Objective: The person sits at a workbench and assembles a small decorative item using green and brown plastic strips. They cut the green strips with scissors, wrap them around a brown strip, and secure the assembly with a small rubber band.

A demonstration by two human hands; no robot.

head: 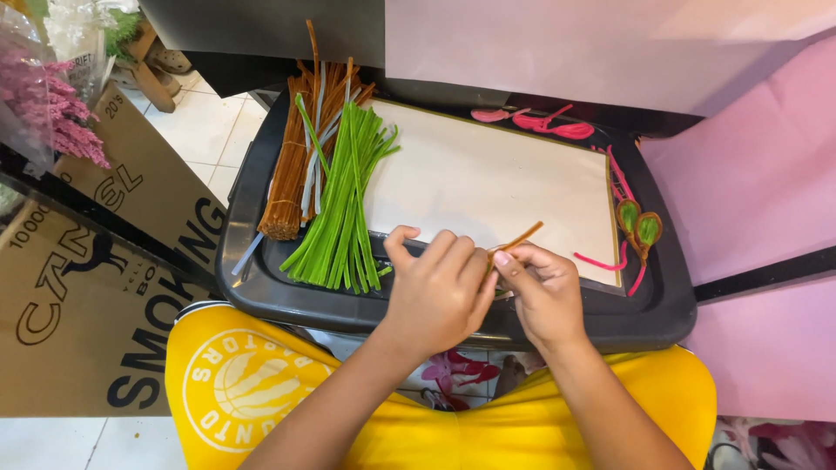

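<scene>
Both hands sit at the near edge of the dark tray (670,305): the left hand (435,292) and right hand (544,292) are each pinched closed on one brown pipe cleaner (520,238), which angles over the white board (496,187). Far left lie two bundles, green stems (344,204) and brown stems (292,174); pink loops (544,122) and two green-filled leaf shapes (638,228) lie right.

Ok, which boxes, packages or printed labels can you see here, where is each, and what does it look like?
Cardboard box: left of the dark tray, on the floor; flat brown panels, big black print.
Clear wrapper: top left corner, crinkled plastic around pink flowers.
Round emblem: on the yellow shorts, bottom left; white circle with lettering.
</scene>
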